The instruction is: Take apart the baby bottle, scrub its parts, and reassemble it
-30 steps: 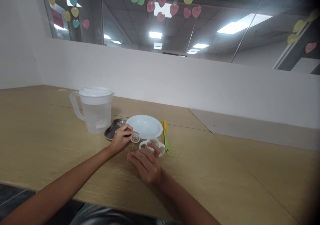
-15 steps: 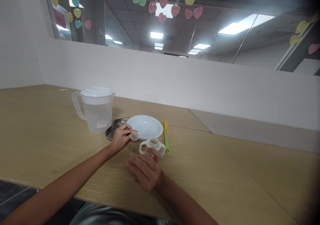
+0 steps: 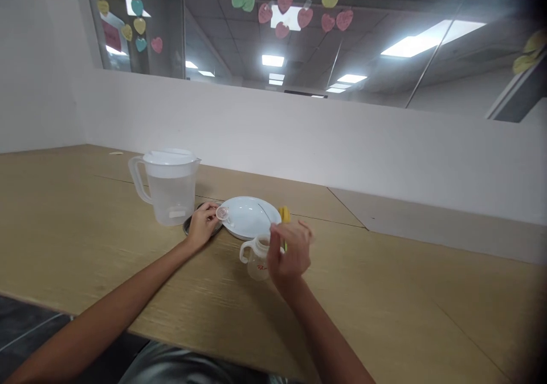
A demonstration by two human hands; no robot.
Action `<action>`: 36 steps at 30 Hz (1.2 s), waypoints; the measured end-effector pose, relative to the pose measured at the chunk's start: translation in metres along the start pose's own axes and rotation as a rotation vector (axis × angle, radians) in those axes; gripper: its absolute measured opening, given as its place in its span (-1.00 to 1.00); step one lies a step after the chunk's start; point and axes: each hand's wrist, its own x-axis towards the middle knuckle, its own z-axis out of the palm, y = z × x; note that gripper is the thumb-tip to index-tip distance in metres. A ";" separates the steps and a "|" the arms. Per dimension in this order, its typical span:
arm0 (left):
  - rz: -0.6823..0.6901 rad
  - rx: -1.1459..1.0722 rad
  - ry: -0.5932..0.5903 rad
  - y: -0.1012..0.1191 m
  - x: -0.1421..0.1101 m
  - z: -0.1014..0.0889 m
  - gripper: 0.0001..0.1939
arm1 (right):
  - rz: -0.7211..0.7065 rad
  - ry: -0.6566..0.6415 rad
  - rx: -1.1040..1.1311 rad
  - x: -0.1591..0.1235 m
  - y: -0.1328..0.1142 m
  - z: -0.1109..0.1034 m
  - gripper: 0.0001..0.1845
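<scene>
Pinched in the fingers of my left hand (image 3: 201,227) is a small clear round piece with a flange, resembling a bottle nipple (image 3: 222,213), at the left rim of a white bowl (image 3: 245,216). My right hand (image 3: 290,253) is closed on a thin rod (image 3: 264,213), whose far end reaches over the bowl. Just left of that hand a clear baby bottle (image 3: 257,267) with white handles stands upright and uncapped; the hand hides its right side. Under my left hand a metal tray (image 3: 187,224) is partly covered.
A lidded clear pitcher (image 3: 173,193) holding water stands to the left of the tray. Behind my right hand shows the yellow head of a brush (image 3: 284,214). The wooden table (image 3: 405,304) meets a white wall (image 3: 342,139) at the back.
My right hand has moved up and right, and its rod has come away from the nipple-like piece. My left hand has shifted slightly up and left with that piece.
</scene>
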 end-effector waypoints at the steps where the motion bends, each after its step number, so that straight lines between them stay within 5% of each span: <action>1: -0.002 0.023 -0.034 0.000 0.005 -0.002 -0.77 | 0.114 0.011 -0.026 -0.001 0.008 0.004 -0.91; 8: 0.291 0.444 -0.350 0.007 0.061 -0.002 -0.81 | 0.784 -0.066 0.001 -0.030 0.051 0.025 -0.75; 14: 0.370 0.364 -0.584 0.012 0.074 0.032 -0.78 | 1.091 -0.063 0.076 -0.044 0.078 0.026 -0.69; 25: 0.184 0.095 -0.464 0.018 0.075 0.036 -0.85 | 0.853 -0.331 -0.188 -0.072 0.088 0.027 -0.67; 28: 0.131 -0.034 -0.404 0.035 0.080 0.032 -0.70 | 0.831 -0.330 -0.198 -0.072 0.087 0.027 -0.66; 32: -0.124 -0.513 -0.306 0.072 0.079 0.025 -0.59 | 0.829 -0.339 -0.205 -0.073 0.087 0.029 -0.66; 36: -0.191 -0.736 -0.416 0.114 0.072 0.011 -0.60 | 0.858 -0.352 -0.189 -0.073 0.087 0.029 -0.69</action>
